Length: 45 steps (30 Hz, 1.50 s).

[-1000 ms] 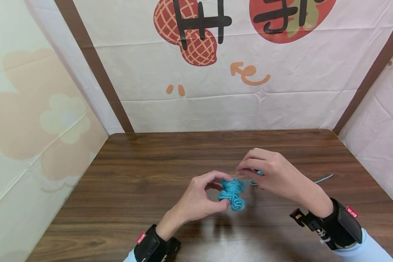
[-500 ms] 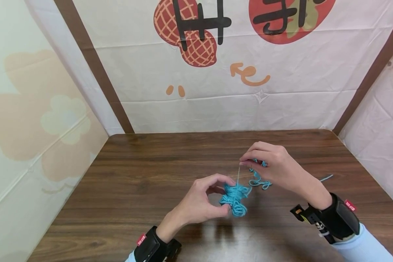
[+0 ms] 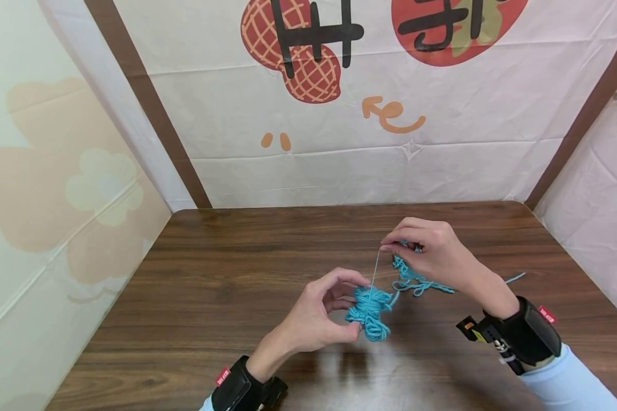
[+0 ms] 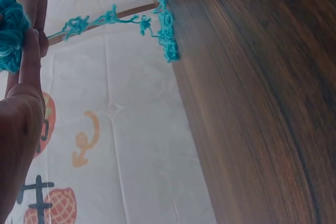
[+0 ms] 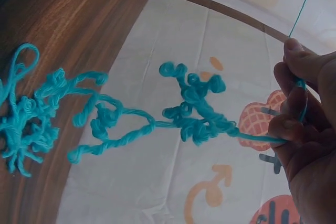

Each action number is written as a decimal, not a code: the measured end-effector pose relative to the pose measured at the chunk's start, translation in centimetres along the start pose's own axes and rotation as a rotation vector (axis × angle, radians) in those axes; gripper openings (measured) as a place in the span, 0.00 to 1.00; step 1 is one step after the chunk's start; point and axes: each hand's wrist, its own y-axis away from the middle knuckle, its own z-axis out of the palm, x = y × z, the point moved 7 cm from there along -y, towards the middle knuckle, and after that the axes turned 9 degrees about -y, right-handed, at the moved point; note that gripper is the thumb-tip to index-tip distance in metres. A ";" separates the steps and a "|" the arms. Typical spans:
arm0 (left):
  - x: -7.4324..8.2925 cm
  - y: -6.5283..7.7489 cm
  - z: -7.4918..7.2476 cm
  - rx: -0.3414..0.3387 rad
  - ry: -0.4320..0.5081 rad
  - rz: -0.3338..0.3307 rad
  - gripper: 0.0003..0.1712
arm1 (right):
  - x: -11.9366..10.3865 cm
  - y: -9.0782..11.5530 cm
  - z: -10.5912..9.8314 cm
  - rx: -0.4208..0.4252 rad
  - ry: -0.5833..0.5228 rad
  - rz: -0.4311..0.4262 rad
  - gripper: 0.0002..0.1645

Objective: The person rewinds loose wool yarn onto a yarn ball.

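Observation:
A small bundle of wound turquoise yarn [image 3: 369, 313] is held above the table between the thumb and fingers of my left hand [image 3: 316, 317]; the left wrist view shows the same yarn bundle [image 4: 11, 32] at its upper left edge. My right hand [image 3: 437, 251], higher and to the right, pinches a thin yarn strand [image 3: 376, 268] that runs taut to the bundle. From the right hand trails a length of tangled, knotted yarn [image 5: 202, 116], crossing the right wrist view leftward. Its lower part [image 3: 416, 283] overlaps the tabletop in the head view.
A brown wood-grain table [image 3: 236, 262] lies beneath both hands. A loose yarn end [image 3: 516, 277] shows beyond the right wrist. White printed cloth [image 3: 339, 177] hangs behind the table, with more cloth at both sides. Each wrist wears a black camera strap [image 3: 529, 334].
My right hand has risen and moved slightly right, drawing the strand longer from the bundle. More of the tangled yarn shows below it. The left hand has stayed nearly in place.

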 end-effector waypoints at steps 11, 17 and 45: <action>0.4 -0.1 -1.5 0.178 0.185 0.092 0.30 | 2.3 1.5 0.6 -0.037 -0.003 0.150 0.17; -0.1 0.2 -3.2 0.382 0.265 0.013 0.31 | 1.7 2.6 2.7 -0.121 -0.064 0.153 0.12; 0.5 0.0 -1.0 0.223 -0.496 0.071 0.28 | -7.3 0.6 4.5 -0.242 0.227 -0.144 0.17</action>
